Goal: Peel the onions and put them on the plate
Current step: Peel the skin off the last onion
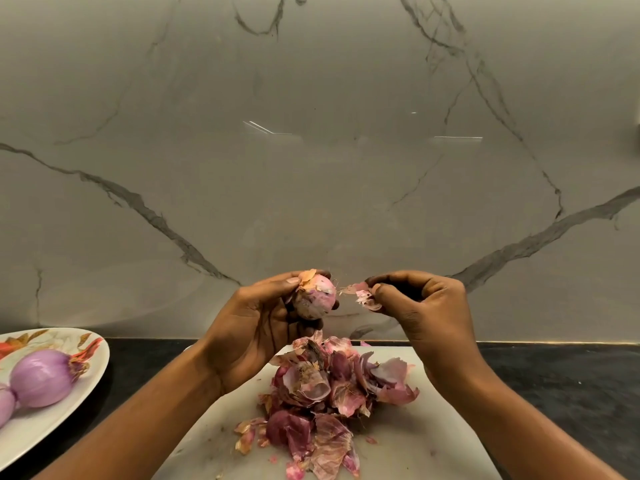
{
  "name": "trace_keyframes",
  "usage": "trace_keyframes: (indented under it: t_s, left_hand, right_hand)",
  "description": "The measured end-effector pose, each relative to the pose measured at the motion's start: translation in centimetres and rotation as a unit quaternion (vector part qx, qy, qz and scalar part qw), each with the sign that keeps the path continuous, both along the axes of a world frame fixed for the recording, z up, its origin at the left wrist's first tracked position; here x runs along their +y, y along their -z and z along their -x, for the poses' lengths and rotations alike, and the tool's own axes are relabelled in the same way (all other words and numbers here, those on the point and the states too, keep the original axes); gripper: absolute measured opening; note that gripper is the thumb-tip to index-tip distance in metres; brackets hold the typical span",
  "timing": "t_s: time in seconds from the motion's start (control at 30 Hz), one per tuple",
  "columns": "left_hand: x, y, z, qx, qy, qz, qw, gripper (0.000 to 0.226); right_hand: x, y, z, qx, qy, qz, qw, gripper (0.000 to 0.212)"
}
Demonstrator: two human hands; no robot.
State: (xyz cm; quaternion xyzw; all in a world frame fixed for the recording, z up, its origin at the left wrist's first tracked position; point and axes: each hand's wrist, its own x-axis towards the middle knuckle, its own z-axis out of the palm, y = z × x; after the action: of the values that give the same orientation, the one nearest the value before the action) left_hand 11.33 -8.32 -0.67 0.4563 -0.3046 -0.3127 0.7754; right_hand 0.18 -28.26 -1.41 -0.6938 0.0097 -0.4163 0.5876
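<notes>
**peelnoob:** Honestly, is this the right way? My left grip (256,323) is curled round the half-skinned onion (315,301), which is up in the air over the cutting board (433,445). My right grip (426,306) pinches a papery strip of skin (363,296) between thumb and fingertips, just beside the onion.

**allium_al:** Looks fine to me. I'd pull that strip down along the onion rather than straight out, so it comes off whole instead of flaking. There's a dry orange tuft at the top by your left thumb, so I'd go for that next, turning the onion as you work. Drop the scrap on the pile of skins (329,393) right below.

**peelnoob:** Then onto the plate (100,355)?

**allium_al:** Yep. It's far left on the dark counter (554,375) with two peeled onions (43,377) showing on it. The marble wall (311,150) behind is grey-veined and the light's dim, so check for leftover papery bits first.
</notes>
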Motion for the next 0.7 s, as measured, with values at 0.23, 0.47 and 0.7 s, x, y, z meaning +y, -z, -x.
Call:
trace_keyframes:
  t_s: [0.23,0.47,0.7]
  left_hand:
    - [-0.3,0.2,0.2,-0.022,-0.035,-0.033,0.999,0.03]
    - [-0.6,0.2,-0.1,-0.069,-0.052,-0.05,0.995,0.037]
    - [-0.6,0.5,-0.1,-0.079,-0.043,-0.058,0.994,0.04]
  right_hand:
    - [0.4,0.5,0.1,0.066,-0.071,0.074,0.993,0.016]
    - [0.9,0.9,0.3,0.017,-0.038,0.187,0.981,0.022]
    - [0.8,1.3,-0.1,0.002,-0.031,0.194,0.981,0.028]
